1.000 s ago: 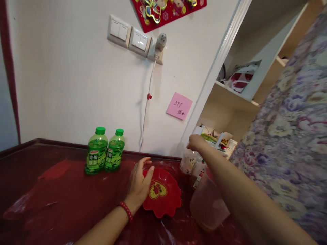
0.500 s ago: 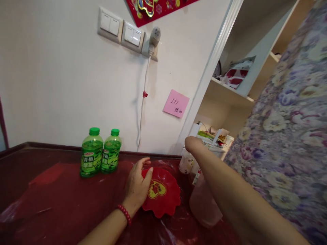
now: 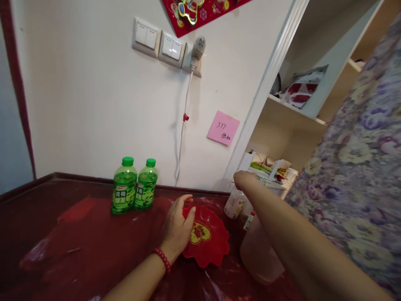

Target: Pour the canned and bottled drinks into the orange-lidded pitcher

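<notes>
My left hand [image 3: 178,225] rests on the left rim of a red scalloped plastic dish [image 3: 208,240] with a yellow heart emblem, thumb over the edge, gripping it. My right hand [image 3: 246,179] reaches toward the back right, wrist bent, above a small printed cup [image 3: 235,204] and beside the cluttered lower shelf; its fingers are hidden behind the wrist. A translucent pink jug [image 3: 260,255] stands under my right forearm. Two green drink bottles [image 3: 134,185] stand side by side against the wall, left of the dish.
The table [image 3: 62,234] carries a dark red cover under clear plastic film. A white cable [image 3: 181,138] hangs from a wall plug by the switches. A pink sticky note [image 3: 223,128] is on the wall. Open shelves [image 3: 294,117] hold packets at right.
The view has shifted slightly. My right hand has dipped a little toward the cup and shelf. My left hand stays on the dish rim.
</notes>
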Demonstrator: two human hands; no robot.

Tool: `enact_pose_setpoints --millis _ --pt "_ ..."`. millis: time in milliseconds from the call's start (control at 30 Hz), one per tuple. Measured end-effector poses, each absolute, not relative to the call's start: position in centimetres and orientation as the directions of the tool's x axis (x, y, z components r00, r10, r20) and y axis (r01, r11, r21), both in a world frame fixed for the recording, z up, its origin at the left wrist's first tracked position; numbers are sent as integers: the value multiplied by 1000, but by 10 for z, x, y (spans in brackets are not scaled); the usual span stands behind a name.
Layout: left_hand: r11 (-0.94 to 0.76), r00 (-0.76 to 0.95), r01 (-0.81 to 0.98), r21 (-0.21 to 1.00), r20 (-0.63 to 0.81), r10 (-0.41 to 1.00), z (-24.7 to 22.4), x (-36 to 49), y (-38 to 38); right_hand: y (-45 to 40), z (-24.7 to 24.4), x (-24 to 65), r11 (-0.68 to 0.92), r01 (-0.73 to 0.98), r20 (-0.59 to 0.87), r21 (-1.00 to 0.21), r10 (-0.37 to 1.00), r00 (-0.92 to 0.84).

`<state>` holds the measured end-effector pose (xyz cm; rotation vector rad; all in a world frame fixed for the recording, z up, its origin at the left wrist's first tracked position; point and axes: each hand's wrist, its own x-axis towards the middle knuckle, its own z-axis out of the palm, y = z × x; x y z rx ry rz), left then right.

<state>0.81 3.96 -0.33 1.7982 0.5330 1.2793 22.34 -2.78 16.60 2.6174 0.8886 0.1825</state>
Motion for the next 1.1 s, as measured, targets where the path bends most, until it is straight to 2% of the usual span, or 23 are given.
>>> enact_pose_setpoints --millis 100,267,400,500,600,667,767,867,1000,1100 --pt "-555 390 -128 822 556 734 -2 8 41 -27 181 205 -695 605 22 389 664 748" --pt "-594 351 -164 788 609 711 24 -2 30 -62 200 140 -508 819 207 268 860 466" --pt "-730 226 -148 667 741 632 71 -21 31 -129 180 92 -391 903 310 177 893 326" --pt "-806 21 24 591 806 592 107 -40 65 -172 150 85 -245 969 373 -19 898 234" --pt "-716 -100 156 680 732 674 129 -64 119 -194 129 93 -77 969 531 -236 825 195" --pt "-599 -45 182 780 615 787 131 -82 149 -200 123 98 -9 938 600 -347 767 229" --pt "-529 69 237 815 529 846 119 -107 171 -204 123 104 60 893 620 -446 740 260" --pt "-496 190 278 822 459 868 101 -119 168 -209 123 109 95 869 651 -485 704 286" --pt "-534 346 301 790 431 833 82 -115 156 -215 123 115 113 853 661 -510 686 304" --pt "-571 305 352 742 486 819 74 -111 155 -217 123 117 124 839 651 -529 694 308"
